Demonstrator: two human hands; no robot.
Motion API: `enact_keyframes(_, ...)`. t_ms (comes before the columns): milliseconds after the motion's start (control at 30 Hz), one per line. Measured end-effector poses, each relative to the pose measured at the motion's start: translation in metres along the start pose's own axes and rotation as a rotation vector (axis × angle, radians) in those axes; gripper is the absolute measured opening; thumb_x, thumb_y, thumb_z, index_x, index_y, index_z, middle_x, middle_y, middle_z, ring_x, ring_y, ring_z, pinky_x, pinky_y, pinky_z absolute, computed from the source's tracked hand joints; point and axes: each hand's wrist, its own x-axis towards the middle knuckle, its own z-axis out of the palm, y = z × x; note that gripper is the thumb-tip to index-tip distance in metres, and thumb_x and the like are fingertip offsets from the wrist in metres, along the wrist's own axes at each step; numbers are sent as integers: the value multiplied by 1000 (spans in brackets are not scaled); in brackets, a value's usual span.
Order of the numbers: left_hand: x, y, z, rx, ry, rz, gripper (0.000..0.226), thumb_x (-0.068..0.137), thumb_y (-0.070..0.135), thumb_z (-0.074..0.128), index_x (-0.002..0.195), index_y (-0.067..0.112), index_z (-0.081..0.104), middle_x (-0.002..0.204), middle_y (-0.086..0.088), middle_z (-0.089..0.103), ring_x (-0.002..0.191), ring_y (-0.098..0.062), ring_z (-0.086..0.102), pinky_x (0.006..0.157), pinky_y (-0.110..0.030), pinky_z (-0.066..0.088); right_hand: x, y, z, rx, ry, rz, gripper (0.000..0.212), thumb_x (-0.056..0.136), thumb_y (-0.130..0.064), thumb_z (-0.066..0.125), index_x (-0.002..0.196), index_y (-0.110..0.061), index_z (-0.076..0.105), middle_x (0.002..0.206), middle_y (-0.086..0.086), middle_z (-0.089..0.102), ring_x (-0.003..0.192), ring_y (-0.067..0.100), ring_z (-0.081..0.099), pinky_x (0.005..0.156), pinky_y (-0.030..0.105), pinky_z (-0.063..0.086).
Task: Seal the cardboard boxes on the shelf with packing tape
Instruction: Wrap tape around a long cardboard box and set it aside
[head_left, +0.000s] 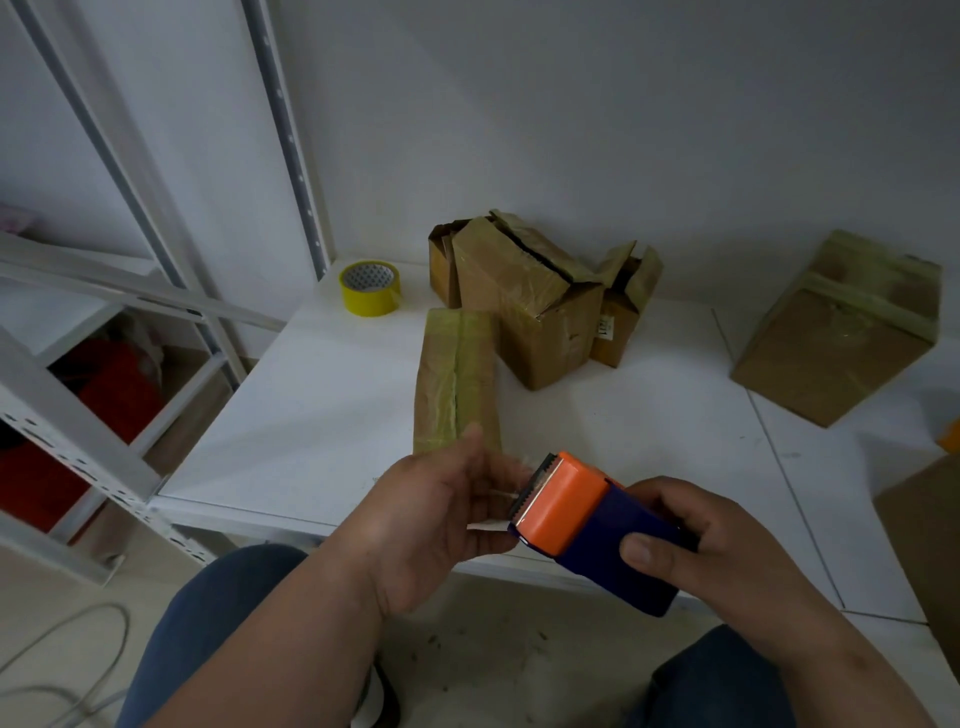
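The tape dispenser (592, 530) (orange cutter head, dark blue body) sits out in front of the shelf's (322, 405) front edge, held between both hands. The right hand (711, 540) grips the blue body, thumb curled over the top face and fingers wrapped around the far side. The left hand (441, 525) is at the cutter end, fingers bent and pinching the loose tape end (506, 496) right by the serrated blade; the strip itself is pale and blurry, so it's hard to tell how much is pulled out.

Just beyond the dispenser, a long flat box (457, 379) lies on the shelf with yellowish tape along its seam. Behind that box stands a taller box (530, 306) with its top flaps parted along a dark gap, and a smaller open box (623, 306) is tucked against its right side. What's inside either can't be made out. There's another one (440, 265) mostly hidden behind the taller box. A yellow tape roll (370, 288) stands left of the taller box, near the back corner. Well off to the right of the dispenser, a taped-up box (841, 332) rests tilted. One more box (924, 540) is cut off at the frame's right edge.
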Motion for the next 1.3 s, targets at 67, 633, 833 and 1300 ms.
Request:
enact_keyframes(67, 0, 1, -6, 75, -21, 11, 62, 87, 63, 45, 88, 8, 75, 93, -12, 72, 86, -23, 65, 87, -44, 52, 1, -1, -1, -8, 2, -5, 41, 55, -64, 69, 89, -41, 67, 88, -3, 72, 76, 10, 68, 63, 20, 52)
enact_keyframes(633, -7, 16, 8, 908, 245, 359, 34, 95, 23, 58, 69, 44, 65, 68, 23, 65, 71, 1, 64, 61, -9, 49, 9, -15, -10, -391, -166, -135, 51, 75, -72, 55, 107, -33, 63, 94, -10, 71, 81, 6, 68, 69, 32, 57)
enact_keyframes(833, -9, 18, 10, 783, 290, 355, 23, 93, 23, 62, 74, 32, 69, 75, 9, 68, 66, -9, 68, 48, -7, 42, 10, -9, -24, -283, -126, -90, 44, 71, -75, 54, 100, -43, 64, 91, -13, 72, 79, 5, 69, 64, 19, 54)
enact_keyframes(1300, -7, 50, -61, 434, 437, 247, 17, 93, 3, 59, 86, 5, 74, 71, -8, 64, 69, -16, 55, 54, -24, 57, 38, -4, -66, -554, -137, 54, 41, 68, -65, 56, 87, -32, 68, 75, -13, 70, 67, 3, 65, 57, 14, 45)
